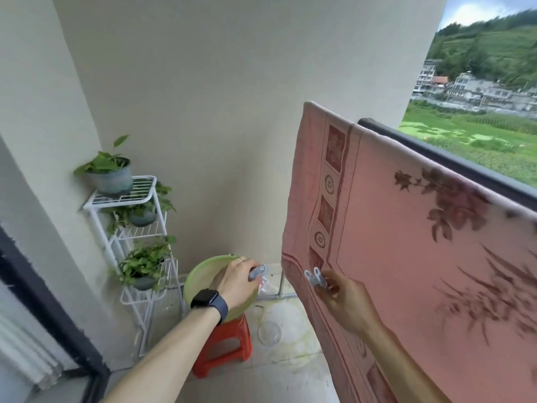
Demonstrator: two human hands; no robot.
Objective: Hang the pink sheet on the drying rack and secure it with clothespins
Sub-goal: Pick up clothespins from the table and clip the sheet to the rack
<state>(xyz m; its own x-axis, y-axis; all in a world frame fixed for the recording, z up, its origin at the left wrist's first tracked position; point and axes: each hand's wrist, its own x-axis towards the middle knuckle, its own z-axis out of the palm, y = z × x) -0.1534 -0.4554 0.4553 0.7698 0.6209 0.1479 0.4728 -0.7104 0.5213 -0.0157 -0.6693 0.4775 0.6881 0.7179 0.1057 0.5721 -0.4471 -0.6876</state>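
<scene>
The pink sheet (406,257), printed with dark flowers and a patterned border, hangs draped over a rail of the drying rack that runs from upper middle to the right edge. My left hand (236,282), with a dark watch on the wrist, holds a grey-blue clothespin (258,271) above a green basin (203,274). My right hand (345,301) holds pale clothespins (315,277) in front of the sheet's lower left border. The rack's rail is hidden under the cloth; only a grey leg (281,283) shows near the floor.
The green basin sits on a red plastic stool (223,344). A white wire plant stand (136,234) with potted plants stands left by the wall. A dark balcony railing (436,152) runs behind the sheet. A clear round lid (269,333) lies on the floor.
</scene>
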